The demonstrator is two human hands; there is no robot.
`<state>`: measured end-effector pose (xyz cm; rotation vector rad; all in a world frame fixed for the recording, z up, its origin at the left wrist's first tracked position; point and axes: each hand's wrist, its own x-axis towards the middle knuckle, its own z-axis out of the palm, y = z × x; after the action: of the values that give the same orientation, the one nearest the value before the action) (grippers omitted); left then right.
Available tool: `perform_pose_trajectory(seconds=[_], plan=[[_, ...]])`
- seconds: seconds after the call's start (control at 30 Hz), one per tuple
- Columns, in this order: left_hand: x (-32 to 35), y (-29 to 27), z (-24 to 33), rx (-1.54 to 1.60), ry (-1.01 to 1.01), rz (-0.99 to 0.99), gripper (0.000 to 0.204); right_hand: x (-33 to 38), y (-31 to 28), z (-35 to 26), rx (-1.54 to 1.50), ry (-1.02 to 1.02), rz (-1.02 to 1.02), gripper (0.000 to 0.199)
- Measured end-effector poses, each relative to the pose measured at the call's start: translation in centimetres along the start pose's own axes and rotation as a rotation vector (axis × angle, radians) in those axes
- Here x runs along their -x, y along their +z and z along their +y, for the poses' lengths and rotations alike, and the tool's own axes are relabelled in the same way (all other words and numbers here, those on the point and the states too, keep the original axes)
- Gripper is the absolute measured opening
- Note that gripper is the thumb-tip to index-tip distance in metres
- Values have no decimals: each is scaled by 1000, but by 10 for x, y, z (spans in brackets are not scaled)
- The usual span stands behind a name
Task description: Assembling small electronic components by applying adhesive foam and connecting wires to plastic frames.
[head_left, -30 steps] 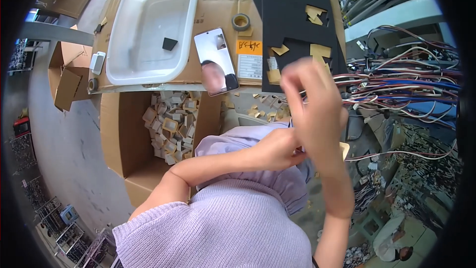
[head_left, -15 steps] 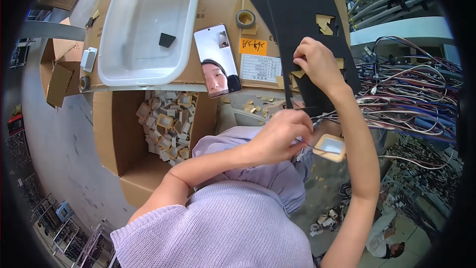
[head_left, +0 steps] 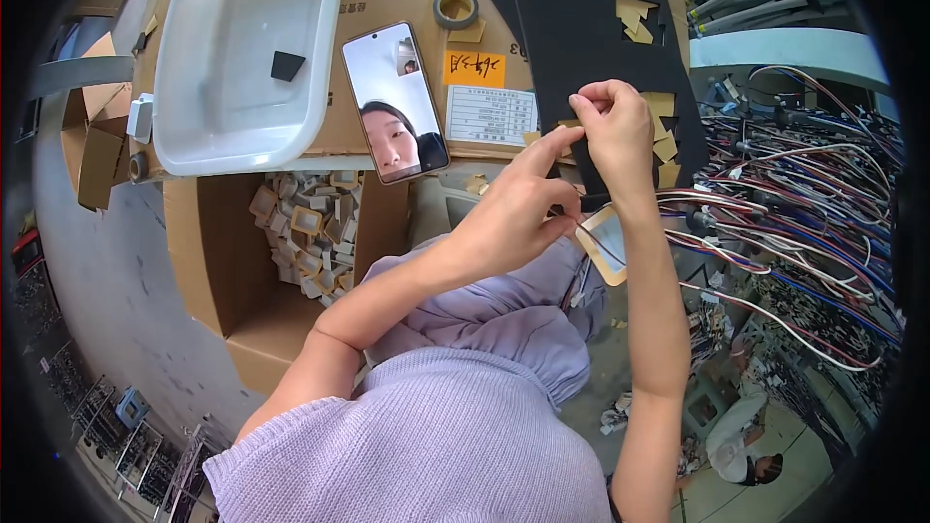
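Note:
My left hand (head_left: 518, 203) has its thumb and a finger closed on a thin dark cable (head_left: 599, 240). That cable runs over a small white rectangular part with a tan rim (head_left: 603, 254), which hangs beside my right wrist and is partly hidden by it. The left index finger stretches toward my right fingertips. My right hand (head_left: 617, 131) pinches thumb and finger together over a black sheet (head_left: 567, 29); what is in the pinch, if anything, is too small to make out. Tan paper pieces (head_left: 665, 145) lie in cut-outs of the sheet, right of that hand.
On the cardboard surface stand a white tub (head_left: 179, 126) holding a small black piece (head_left: 288, 65), a phone (head_left: 392, 102) and a tape roll (head_left: 455, 9). A cardboard box (head_left: 208, 261) below holds many white and tan parts. Bundled wires (head_left: 775, 184) hang at right; a person (head_left: 736, 441) is lower right.
My left hand has moved up to my right fingertips, bringing the cable and white part along. My right hand has closed into a pinch a little lower. The view has shifted slightly.

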<state>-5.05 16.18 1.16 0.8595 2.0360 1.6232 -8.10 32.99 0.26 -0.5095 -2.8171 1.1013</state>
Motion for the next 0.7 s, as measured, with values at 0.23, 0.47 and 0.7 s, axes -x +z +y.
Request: perform_pose_trajectory(seconds=[0.23, 0.47, 0.7], plan=[[5, 15, -5, -74, 1, 62, 11, 4, 8, 1, 281, -283, 40, 12], [14, 21, -3, 47, -25, -13, 12, 15, -9, 2, 542, -825, -103, 24], [14, 19, 0, 125, -119, -56, 10, 16, -19, -2, 479, -876, -214, 23]])
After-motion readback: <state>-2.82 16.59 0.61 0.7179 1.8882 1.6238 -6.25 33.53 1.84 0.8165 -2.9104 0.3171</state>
